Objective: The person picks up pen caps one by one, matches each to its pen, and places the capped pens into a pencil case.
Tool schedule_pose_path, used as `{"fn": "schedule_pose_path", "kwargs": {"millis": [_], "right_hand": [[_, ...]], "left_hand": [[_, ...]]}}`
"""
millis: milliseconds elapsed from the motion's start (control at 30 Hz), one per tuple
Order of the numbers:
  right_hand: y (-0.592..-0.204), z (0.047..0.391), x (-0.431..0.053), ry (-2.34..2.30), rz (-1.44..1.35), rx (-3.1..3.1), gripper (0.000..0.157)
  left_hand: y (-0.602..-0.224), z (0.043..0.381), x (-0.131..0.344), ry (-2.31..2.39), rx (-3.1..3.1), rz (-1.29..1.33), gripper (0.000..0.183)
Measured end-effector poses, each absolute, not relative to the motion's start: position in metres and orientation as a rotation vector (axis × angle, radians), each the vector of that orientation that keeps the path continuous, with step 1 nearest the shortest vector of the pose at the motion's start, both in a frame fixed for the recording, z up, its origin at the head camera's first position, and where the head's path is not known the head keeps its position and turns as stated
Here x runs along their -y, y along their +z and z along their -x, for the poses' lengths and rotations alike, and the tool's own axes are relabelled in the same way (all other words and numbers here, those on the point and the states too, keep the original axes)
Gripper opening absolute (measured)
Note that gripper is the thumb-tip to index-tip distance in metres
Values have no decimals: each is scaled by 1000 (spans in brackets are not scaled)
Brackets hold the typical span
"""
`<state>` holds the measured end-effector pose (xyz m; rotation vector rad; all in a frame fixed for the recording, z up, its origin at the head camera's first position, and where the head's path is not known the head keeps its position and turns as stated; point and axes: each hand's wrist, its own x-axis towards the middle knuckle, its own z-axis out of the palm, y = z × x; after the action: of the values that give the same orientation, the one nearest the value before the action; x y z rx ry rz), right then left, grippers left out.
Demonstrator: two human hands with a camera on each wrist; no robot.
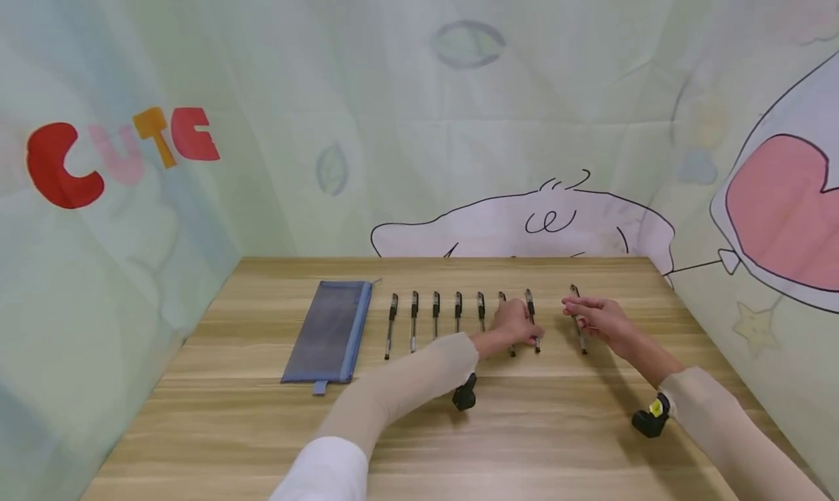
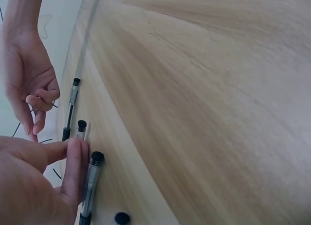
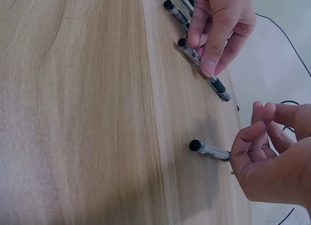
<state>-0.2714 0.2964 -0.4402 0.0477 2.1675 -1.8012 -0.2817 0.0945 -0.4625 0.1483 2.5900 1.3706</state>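
Several black-capped clear gel pens lie side by side on the wooden table. My left hand (image 1: 514, 322) is at the right part of the row, its thumb and fingers pinching a pen (image 1: 530, 301); the cap (image 3: 218, 85) of that pen sticks out past the fingertips in the right wrist view. A neighbouring pen (image 2: 92, 181) lies beside the left fingers. My right hand (image 1: 603, 322) hovers just over the rightmost pen (image 1: 582, 341), fingers loosely curled and holding nothing. That pen lies apart from the row, partly hidden by the hand in the right wrist view.
A blue-grey mesh zip pouch (image 1: 324, 333) lies flat left of the pens (image 1: 391, 326). The wooden table (image 1: 229, 413) ends at a printed cloth backdrop (image 1: 295, 159). Black camera mounts (image 1: 465, 393) hang at both wrists.
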Motion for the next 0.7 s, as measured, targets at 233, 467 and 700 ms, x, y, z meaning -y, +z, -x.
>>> {"fn": "schedule_pose_path", "kwargs": {"millis": [233,467,700], "right_hand": [[-440,273,-303,-1840,-43,-2138,17],[-439,280,-316,-1824,-69,-2202,20],[-442,285,-333,-1833,-123,-2237,22]], "left_hand": [[-460,285,-92,1361,-2579,-59,51],[-448,285,-98,1545,-2507,21,12],[-448,282,-127,1719,-2388,-22,9]]}}
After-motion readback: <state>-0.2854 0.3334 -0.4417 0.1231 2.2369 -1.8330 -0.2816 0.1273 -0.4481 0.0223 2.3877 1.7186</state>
